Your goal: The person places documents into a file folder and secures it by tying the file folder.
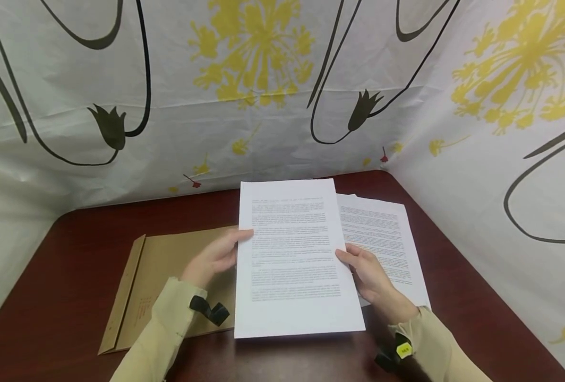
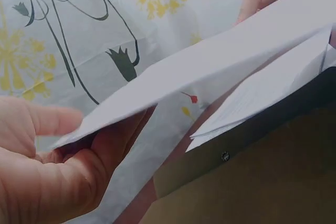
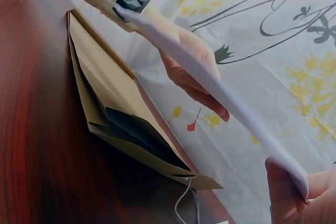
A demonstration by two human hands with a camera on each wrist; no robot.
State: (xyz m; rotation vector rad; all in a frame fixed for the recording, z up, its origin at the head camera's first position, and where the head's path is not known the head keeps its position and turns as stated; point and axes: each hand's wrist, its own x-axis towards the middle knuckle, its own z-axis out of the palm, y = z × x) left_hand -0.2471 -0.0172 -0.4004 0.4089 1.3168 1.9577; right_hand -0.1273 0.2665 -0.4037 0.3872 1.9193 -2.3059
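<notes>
A thin stack of white printed paper [image 1: 287, 254] is held up over the table, tilted so that its text faces the head camera. My left hand [image 1: 217, 257] grips its left edge, thumb on the front and fingers behind. At the opposite edge my right hand [image 1: 370, 273] pinches it the same way. The right wrist view shows the stack [image 3: 241, 108] nearly edge-on, between the left hand [image 3: 191, 66] and the right hand [image 3: 302, 192]. Beneath and left of the stack lies a brown kraft envelope [image 1: 177, 270]; its mouth [image 3: 142, 135] gapes and a white string [image 3: 184, 200] hangs there.
More printed sheets [image 1: 383, 233] lie at the right on the dark red wooden table [image 1: 39, 297], partly hidden by the held stack. A white cloth [image 1: 177, 95] with yellow flowers and dark tulips hangs behind the table and along its sides.
</notes>
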